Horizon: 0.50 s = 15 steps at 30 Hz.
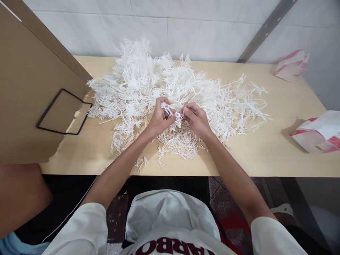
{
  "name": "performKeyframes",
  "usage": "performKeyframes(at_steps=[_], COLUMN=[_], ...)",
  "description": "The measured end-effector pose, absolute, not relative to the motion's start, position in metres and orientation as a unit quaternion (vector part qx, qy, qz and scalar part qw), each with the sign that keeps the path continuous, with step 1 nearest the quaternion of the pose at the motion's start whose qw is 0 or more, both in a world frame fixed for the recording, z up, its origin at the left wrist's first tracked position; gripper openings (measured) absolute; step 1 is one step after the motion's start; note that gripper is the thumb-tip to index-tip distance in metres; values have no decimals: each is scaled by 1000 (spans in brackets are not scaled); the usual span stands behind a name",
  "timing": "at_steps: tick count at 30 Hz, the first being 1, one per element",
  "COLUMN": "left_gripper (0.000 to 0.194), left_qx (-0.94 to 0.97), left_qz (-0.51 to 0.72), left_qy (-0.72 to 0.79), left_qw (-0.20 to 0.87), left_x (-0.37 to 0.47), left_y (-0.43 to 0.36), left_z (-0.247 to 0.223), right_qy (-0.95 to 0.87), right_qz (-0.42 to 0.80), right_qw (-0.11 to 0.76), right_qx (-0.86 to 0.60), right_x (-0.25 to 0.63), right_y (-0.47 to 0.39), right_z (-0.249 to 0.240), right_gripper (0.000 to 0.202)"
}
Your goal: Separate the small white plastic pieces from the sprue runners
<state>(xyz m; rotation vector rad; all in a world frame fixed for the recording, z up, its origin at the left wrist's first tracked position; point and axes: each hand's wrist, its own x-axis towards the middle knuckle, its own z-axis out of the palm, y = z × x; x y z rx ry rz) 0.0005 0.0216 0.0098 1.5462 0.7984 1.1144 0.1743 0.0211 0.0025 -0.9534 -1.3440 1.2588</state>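
A large heap of white, branching plastic-looking sprigs [138, 81] covers the middle of the table. Over the heap's front part, my left hand [161, 115] is closed on a small white sprig [178, 122], its thumb and fingers curled around it. My right hand [196, 118] pinches at the right side of the same sprig, thumb against fingertips. Exactly what lies between the right fingertips is too small to make out. Below my hands lie many short loose white pieces [183, 147], and a few small sprigs [142, 162] rest near the front edge.
A brown cardboard panel [29, 92] stands at the left with a black wire frame [63, 129] against it. Two red-and-white paper bags, a nearer one [318, 132] and a farther one [292, 65], stand on the right. A tiled wall [183, 35] runs behind the table [255, 156]. Another person's limb [21, 194] shows at lower left.
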Motion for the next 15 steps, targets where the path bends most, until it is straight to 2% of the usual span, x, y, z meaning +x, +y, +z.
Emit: performKeyframes(at_steps=[6, 11, 15], left_gripper=[45, 37, 38], left_qx=[688, 737, 764], left_qz=[444, 414, 387], left_qy=[344, 375, 401], left_qw=[459, 380, 325], left_x=[-3, -3, -2], left_y=[21, 19, 18], left_z=[6, 2, 0], right_qy=[-689, -791, -816], right_qz=[424, 228, 173], right_qw=[402, 342, 281], right_qx=[-429, -452, -475], right_x=[177, 179, 177], right_y=[17, 16, 15], right_z=[7, 6, 3], right_gripper=[33, 15, 8])
